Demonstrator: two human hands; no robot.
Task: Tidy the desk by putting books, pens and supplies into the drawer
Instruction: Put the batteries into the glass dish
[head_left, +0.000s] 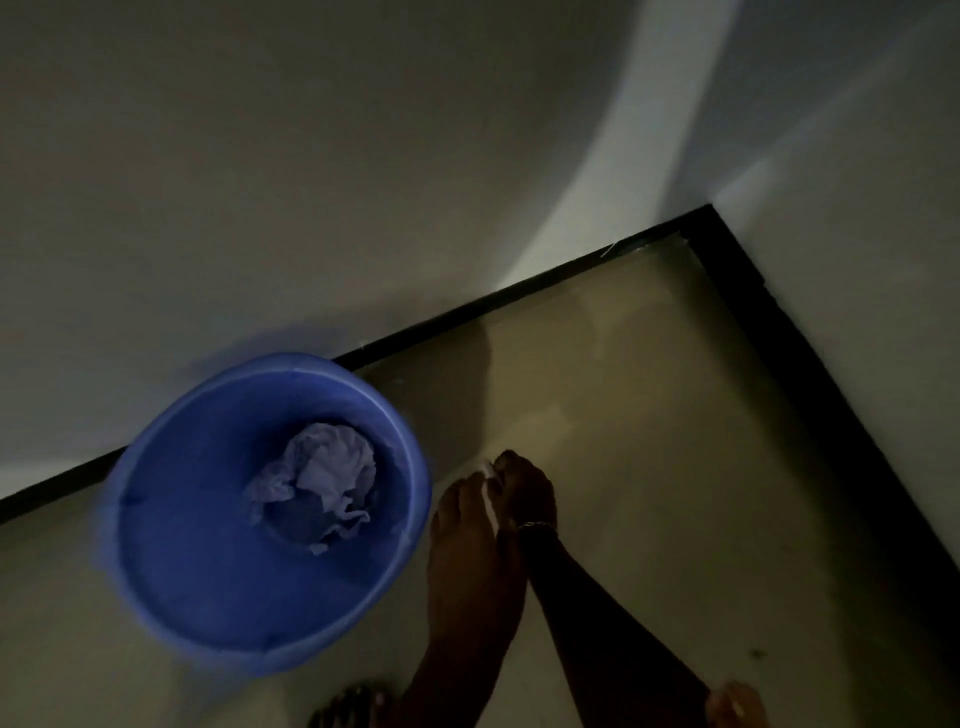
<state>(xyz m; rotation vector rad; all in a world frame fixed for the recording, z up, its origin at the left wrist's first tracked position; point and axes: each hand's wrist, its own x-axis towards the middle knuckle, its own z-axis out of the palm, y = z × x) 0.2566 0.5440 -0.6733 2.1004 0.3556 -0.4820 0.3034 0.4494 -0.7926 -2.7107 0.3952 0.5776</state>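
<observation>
Just beside the round blue plastic bucket, the right hand is pinching a thin white paper scrap, probably light, limp and tearable, best held at its edge, while the left hand is touching it, grip unclear.

Wad in bucket; bucket beside wall, left of left hand.

Both forearms reach forward and down, converging until the two grips meet. Left grip: back toward the camera, fingers extended; its hold is unclear in the dim light. Right grip: fingers curled, pinching a white strip lying between the two; a bracelet circles its wrist.
</observation>
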